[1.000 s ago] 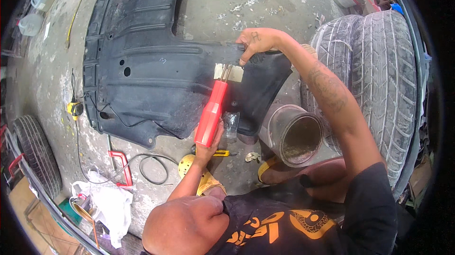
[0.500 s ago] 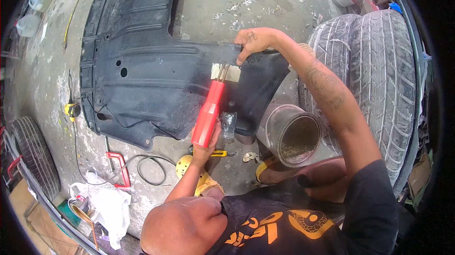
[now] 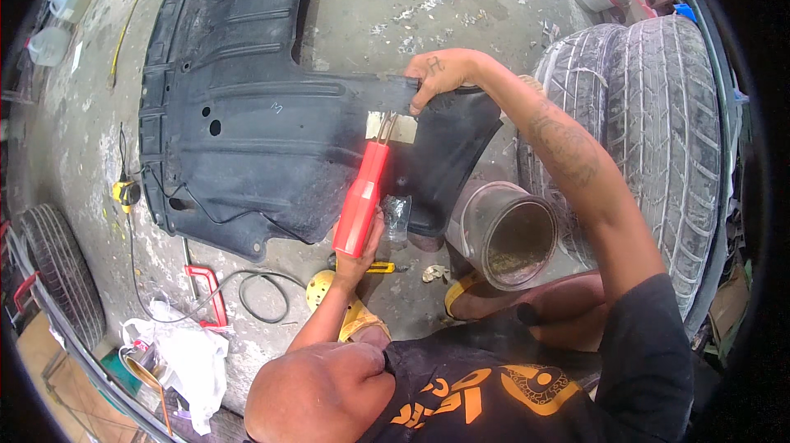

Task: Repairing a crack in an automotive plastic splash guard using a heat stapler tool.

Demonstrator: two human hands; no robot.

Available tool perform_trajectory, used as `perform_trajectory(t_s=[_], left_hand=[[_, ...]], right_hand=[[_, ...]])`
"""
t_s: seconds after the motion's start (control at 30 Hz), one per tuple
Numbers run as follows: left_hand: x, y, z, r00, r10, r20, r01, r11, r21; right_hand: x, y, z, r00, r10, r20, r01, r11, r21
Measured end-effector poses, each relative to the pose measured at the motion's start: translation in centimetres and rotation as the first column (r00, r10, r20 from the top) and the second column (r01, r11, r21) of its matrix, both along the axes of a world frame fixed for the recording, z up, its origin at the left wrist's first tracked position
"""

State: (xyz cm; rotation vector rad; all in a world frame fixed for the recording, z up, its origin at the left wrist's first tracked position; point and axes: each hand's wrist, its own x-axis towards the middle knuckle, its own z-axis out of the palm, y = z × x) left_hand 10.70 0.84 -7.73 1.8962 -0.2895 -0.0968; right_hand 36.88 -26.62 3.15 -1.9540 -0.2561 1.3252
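Left hand wrapped around red two-pronged tool, mid-frame; prongs over pale patch on black plastic panel, upper left to centre. Right hand grips panel edge, upper centre.

In front of you, the panel stretches away to the left, with the patch on its right part. The tool points away from your left hand, its prongs over the patch; your right hand is at the panel's edge just beyond. The bucket sits right of the panel, before the paired tyres. Leftward, the clamp lies nearer you than the panel, the bag nearer still; the jugs stand far left.
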Motion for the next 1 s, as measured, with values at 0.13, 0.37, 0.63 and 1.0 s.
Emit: perform_trajectory(t_s=[0.13, 0.37, 0.63, 1.0], left_hand=[[0.2, 0.0, 0.6, 0.999, -0.013, 0.049, 0.011, 1.000, 0.028], [0.3, -0.3, 0.9, 0.997, -0.019, 0.080, 0.013, 0.997, 0.073], [-0.2, -0.7, -0.1, 0.990, 0.038, -0.136, -0.056, 0.990, -0.132], [0.2, -1.7, 1.3, 0.979, 0.000, -0.206, -0.014, 0.998, -0.063]], right_hand=[[-0.2, 0.2, 0.3, 1.000, -0.006, 0.009, 0.006, 1.000, -0.016], [-0.3, 0.1, 0.1, 1.000, -0.031, 0.004, 0.031, 0.999, 0.008], [-0.2, 0.4, 0.1, 0.999, -0.027, 0.020, 0.027, 1.000, 0.008], [-0.4, -0.2, 0.0, 0.999, -0.037, 0.013, 0.037, 0.999, -0.008]])
